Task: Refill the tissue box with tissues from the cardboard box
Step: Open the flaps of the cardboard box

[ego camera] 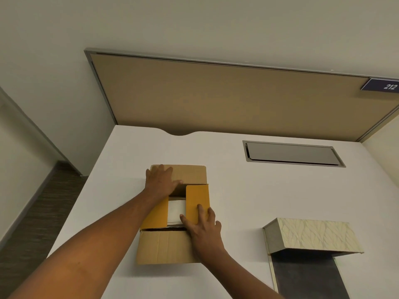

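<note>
I see the white counter [237, 190] w/ a pinboard [216, 93] along its far edge and a metal hatch [293, 154] set in near the far right. The cardboard box [164, 247] sits mid-counter, flaps partly open, white tissues [176, 210] showing in the gap. The patterned tissue box [315, 234] is at the near right edge, well apart. My left hand [160, 180] lies spread flat on the far flap; right hand [203, 223], fingers open, presses the right inner flap.
</note>
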`<state>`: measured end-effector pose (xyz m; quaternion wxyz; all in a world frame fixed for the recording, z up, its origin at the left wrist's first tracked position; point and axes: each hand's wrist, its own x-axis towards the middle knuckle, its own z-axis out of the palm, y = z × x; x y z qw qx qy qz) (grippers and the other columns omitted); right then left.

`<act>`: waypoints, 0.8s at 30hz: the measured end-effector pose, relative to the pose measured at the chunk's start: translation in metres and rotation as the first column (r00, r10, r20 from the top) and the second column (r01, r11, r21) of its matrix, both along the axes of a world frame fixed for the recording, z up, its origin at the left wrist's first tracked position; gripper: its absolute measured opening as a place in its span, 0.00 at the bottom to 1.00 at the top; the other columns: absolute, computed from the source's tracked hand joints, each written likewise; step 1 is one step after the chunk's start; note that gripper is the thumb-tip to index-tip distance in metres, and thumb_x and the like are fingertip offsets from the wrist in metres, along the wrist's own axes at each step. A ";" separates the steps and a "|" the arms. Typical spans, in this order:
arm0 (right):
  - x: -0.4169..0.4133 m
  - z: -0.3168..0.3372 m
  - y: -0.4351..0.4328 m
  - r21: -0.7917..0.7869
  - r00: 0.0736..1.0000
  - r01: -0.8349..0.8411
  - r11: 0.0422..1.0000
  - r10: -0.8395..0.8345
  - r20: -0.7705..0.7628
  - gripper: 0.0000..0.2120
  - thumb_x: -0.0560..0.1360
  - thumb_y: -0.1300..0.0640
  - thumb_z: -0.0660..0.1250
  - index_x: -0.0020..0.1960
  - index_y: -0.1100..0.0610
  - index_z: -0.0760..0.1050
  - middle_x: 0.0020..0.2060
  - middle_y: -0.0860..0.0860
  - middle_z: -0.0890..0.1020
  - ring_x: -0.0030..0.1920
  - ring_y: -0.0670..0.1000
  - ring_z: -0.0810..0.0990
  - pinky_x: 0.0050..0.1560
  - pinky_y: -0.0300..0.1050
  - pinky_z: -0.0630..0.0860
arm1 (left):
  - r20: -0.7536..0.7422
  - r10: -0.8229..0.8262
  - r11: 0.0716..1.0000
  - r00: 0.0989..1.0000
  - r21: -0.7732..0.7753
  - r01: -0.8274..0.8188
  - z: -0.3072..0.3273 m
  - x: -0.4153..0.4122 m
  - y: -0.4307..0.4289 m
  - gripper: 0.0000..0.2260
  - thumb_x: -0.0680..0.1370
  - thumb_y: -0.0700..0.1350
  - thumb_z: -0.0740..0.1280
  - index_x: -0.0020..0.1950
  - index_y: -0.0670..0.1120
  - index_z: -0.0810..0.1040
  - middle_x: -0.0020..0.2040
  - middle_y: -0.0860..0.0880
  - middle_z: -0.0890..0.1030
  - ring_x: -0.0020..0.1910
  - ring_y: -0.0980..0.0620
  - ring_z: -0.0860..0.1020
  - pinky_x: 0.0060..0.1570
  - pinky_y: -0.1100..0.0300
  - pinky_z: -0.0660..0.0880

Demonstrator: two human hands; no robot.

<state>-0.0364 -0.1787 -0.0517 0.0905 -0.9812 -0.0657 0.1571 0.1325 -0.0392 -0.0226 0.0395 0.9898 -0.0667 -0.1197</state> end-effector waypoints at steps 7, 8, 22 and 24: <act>-0.001 -0.002 0.003 0.034 0.998 0.028 0.999 -0.031 0.063 0.23 0.78 0.51 0.62 0.69 0.45 0.57 0.75 0.60 0.53 0.73 0.70 0.50 0.58 0.61 0.74 | -0.296 -0.007 0.999 0.955 -0.037 -0.004 -0.022 -0.002 0.019 0.48 0.66 0.67 0.70 0.78 0.55 0.49 0.80 0.45 0.47 0.77 0.36 0.44 0.72 0.34 0.48; -0.002 -0.003 0.003 0.044 0.997 0.035 0.998 -0.038 0.070 0.23 0.77 0.51 0.62 0.69 0.46 0.57 0.74 0.60 0.54 0.73 0.70 0.50 0.58 0.61 0.74 | -0.303 -0.015 0.999 0.953 -0.047 0.000 -0.024 -0.002 0.021 0.49 0.66 0.66 0.71 0.78 0.55 0.48 0.80 0.45 0.45 0.77 0.36 0.43 0.72 0.35 0.48; -0.014 -0.001 -0.032 0.673 0.730 0.506 0.539 -0.683 -0.003 0.20 0.81 0.53 0.56 0.72 0.48 0.59 0.69 0.48 0.69 0.65 0.51 0.74 0.61 0.44 0.73 | -0.171 -0.016 0.993 0.985 -0.119 -0.005 -0.038 -0.010 0.029 0.44 0.69 0.64 0.68 0.78 0.54 0.51 0.80 0.45 0.49 0.78 0.38 0.46 0.74 0.41 0.48; -0.014 -0.002 -0.039 0.561 0.713 0.566 0.604 -0.701 0.035 0.22 0.79 0.48 0.60 0.72 0.45 0.61 0.73 0.52 0.63 0.69 0.56 0.69 0.63 0.50 0.72 | -0.178 -0.019 0.993 0.984 -0.117 -0.002 -0.036 -0.010 0.028 0.43 0.70 0.64 0.68 0.78 0.54 0.51 0.80 0.45 0.49 0.78 0.38 0.46 0.75 0.41 0.48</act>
